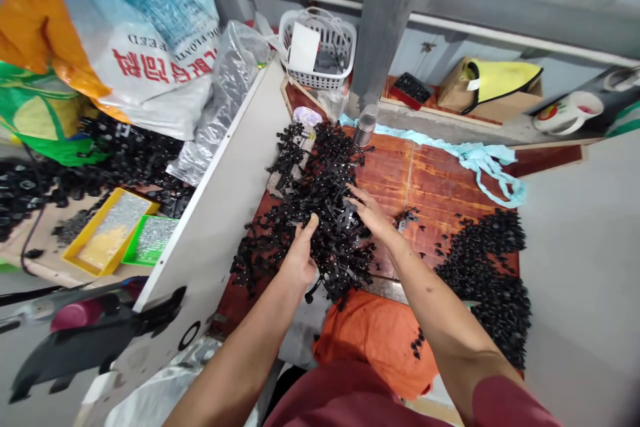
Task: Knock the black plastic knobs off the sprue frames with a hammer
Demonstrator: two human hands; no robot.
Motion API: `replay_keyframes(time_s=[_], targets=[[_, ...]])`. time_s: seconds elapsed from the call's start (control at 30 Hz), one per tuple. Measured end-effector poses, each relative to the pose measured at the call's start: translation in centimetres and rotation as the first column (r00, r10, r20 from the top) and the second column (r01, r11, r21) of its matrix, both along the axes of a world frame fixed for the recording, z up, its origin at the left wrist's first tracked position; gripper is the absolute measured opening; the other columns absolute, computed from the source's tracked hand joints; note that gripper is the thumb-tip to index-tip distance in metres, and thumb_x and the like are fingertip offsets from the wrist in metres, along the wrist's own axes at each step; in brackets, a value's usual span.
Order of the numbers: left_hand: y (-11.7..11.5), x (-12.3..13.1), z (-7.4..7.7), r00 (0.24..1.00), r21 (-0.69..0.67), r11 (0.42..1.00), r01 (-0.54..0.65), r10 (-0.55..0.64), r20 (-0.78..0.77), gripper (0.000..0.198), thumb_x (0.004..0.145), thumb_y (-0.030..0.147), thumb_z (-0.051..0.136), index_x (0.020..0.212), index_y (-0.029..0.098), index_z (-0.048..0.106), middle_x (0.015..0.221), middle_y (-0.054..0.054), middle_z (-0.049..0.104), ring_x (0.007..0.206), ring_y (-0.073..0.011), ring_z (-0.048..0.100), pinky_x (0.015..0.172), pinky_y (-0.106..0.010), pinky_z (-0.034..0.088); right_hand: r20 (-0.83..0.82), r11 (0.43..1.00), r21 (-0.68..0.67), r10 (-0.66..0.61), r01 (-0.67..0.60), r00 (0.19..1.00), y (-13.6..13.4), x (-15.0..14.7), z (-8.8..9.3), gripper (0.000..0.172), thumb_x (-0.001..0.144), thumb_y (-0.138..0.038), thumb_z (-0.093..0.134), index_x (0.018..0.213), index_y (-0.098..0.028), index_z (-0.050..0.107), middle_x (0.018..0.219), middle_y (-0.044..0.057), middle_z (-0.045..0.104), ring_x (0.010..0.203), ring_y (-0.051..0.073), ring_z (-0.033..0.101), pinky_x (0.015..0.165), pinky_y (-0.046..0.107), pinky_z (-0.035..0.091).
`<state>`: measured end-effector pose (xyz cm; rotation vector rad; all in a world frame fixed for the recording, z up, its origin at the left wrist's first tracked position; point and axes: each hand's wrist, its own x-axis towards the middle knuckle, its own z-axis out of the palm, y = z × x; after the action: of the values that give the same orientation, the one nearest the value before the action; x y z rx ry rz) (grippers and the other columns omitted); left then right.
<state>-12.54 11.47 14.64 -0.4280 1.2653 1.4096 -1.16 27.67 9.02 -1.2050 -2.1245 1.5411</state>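
A tangled heap of small black plastic parts (320, 180) lies on the left of the red-brown tabletop (385, 173). My left hand (303, 253) is at the heap's near side, thumb stretched out over the parts and apart from the fingers, which are partly hidden. Against the heap's right side rests my right hand (370, 210), its fingers spread and touching the parts. A small cluster of black pieces (406, 217) lies just right of that wrist. Farther right is a second pile of loose black pieces (485, 273).
Grey side boards (235, 147) wall the tabletop. Behind the heap stand a metal-capped jar (366, 125) and a white basket (320, 73). A light-blue cloth strip (450, 145) runs along the back. Orange cloth (375, 340) covers my lap. Yellow (107, 233) and green (153, 240) trays sit left.
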Motion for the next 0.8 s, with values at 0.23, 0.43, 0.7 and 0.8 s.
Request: replay_keyframes(time_s=[0.23, 0.43, 0.7, 0.8], targets=[[-2.1, 1.1, 6.0, 1.000, 0.017, 1.000, -0.020, 0.020, -0.010, 0.071, 0.076, 0.053, 0.081, 0.137, 0.035, 0.052, 0.134, -0.007, 0.066, 0.116, -0.0272, 0.066, 0.091, -0.042, 0.058, -0.039, 0.997, 0.058, -0.040, 0.042, 0.998, -1.8, 1.1, 6.8, 0.054, 0.092, -0.055, 0.059, 0.139, -0.031, 0.062, 0.138, 0.004, 0.062, 0.134, 0.027, 0.051, 0.119, 0.048, 0.032], [-7.9, 3.0, 10.9, 0.998, 0.061, 0.998, -0.007, 0.011, -0.065, 0.059, 0.079, 0.052, 0.079, 0.132, 0.038, 0.056, 0.130, -0.004, 0.068, 0.113, -0.0264, 0.067, 0.090, -0.042, 0.059, -0.080, 0.991, 0.105, -0.072, 0.081, 0.994, -7.4, 2.6, 12.4, 0.056, 0.089, -0.056, 0.061, 0.139, -0.031, 0.063, 0.140, 0.004, 0.061, 0.138, 0.029, 0.048, 0.120, 0.049, 0.030], [-20.9, 5.4, 13.8, 0.998, 0.142, 0.989, -0.037, 0.045, -0.052, 0.054, 0.079, 0.051, 0.079, 0.126, 0.035, 0.057, 0.130, -0.004, 0.068, 0.113, -0.0219, 0.068, 0.100, -0.040, 0.055, -0.095, 0.995, 0.074, -0.058, 0.065, 0.994, -20.7, 5.4, 14.3, 0.063, 0.086, -0.064, 0.058, 0.138, -0.028, 0.063, 0.139, 0.006, 0.060, 0.135, 0.031, 0.047, 0.118, 0.053, 0.030], [-26.2, 5.3, 13.8, 0.995, 0.097, 0.991, -0.087, 0.091, -0.037, 0.055, 0.079, 0.050, 0.079, 0.127, 0.036, 0.056, 0.130, -0.004, 0.068, 0.113, -0.0222, 0.068, 0.101, -0.040, 0.055, -0.092, 0.999, 0.027, -0.023, 0.026, 0.995, -25.6, 4.7, 13.7, 0.061, 0.086, -0.061, 0.060, 0.138, -0.029, 0.063, 0.133, 0.006, 0.062, 0.126, 0.029, 0.052, 0.114, 0.049, 0.034]])
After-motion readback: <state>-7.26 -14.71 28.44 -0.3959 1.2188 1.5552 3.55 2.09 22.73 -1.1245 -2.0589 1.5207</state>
